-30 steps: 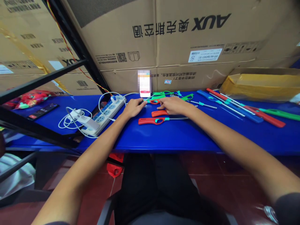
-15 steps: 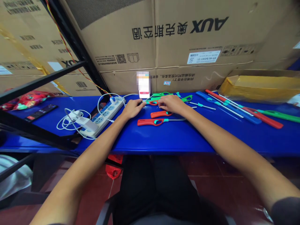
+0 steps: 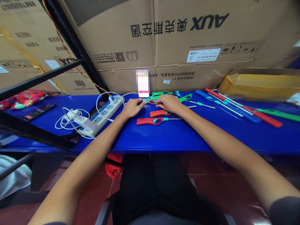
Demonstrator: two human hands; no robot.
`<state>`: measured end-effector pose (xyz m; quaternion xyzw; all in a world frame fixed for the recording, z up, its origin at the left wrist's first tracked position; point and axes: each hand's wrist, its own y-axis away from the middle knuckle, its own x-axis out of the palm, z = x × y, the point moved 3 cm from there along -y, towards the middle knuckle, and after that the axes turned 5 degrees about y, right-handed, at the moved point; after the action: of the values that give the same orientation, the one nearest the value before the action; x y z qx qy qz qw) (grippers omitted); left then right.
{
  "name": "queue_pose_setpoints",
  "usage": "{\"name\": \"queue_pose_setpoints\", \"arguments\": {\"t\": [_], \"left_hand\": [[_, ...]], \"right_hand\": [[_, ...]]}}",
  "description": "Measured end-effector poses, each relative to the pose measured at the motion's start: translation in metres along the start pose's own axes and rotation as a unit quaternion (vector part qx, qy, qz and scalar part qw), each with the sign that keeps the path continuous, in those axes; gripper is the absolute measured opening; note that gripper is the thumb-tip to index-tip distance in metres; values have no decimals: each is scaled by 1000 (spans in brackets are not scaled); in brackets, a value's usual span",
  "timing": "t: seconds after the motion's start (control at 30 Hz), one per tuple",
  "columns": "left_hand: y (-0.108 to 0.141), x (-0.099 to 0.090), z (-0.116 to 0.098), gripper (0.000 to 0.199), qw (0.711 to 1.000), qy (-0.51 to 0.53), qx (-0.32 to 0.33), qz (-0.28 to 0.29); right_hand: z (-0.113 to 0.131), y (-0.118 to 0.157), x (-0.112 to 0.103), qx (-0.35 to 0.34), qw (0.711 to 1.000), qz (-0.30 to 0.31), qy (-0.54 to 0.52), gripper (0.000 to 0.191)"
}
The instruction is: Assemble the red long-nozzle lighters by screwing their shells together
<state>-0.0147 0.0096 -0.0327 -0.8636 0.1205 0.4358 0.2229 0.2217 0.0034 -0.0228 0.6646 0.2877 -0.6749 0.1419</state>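
Note:
At the middle of the blue table, my left hand (image 3: 133, 107) is closed around a slim tool with a dark end; a thin metal part sticks out towards the right. Its exact kind is hard to see. My right hand (image 3: 169, 103) has its fingers curled over an orange lighter (image 3: 152, 101) with a long nozzle, and its palm hides much of it. Just behind the fingers lies a green lighter (image 3: 161, 93). A second orange lighter (image 3: 158, 113) sits partly under my right hand. Nearer to me is a red lighter (image 3: 148, 121) with a metal nozzle.
A lit phone (image 3: 143, 86) leans against a large cardboard box (image 3: 173, 43) at the back. To the left lie a white power strip (image 3: 103, 114), cables, and a black rack post (image 3: 67, 37). Several long lighters (image 3: 241, 107) and a taped yellowish box (image 3: 255, 87) are on the right.
The view has shifted slightly. Both hands stay at nearly the same place, the right one having moved a little to the left. The lighters lie as before.

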Motion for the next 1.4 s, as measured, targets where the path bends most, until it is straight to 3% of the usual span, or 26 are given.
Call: {"name": "queue_pose_setpoints", "arguments": {"t": [0.2,0.43,0.6,0.8,1.07,1.4], "left_hand": [[-1,1,2,49,1000,-8,2,-4],[-2,1,4,48,1000,-4,-1,-6],[-1,0,4,48,1000,16,1,-8],[0,-1,4,47,1000,18,16,1],[-1,0,6,48,1000,7,15,4],[-1,0,3,48,1000,7,10,4]], "right_hand": [[12,0,-6,-43,998,4,50,33],[13,-4,-7,-42,998,17,37,31],[0,-3,-2,-32,998,-15,-51,20],[-18,-2,4,27,976,-62,-205,19],[-17,0,6,-43,991,-21,-125,22],[1,-5,6,-55,997,-7,-62,18]]}}
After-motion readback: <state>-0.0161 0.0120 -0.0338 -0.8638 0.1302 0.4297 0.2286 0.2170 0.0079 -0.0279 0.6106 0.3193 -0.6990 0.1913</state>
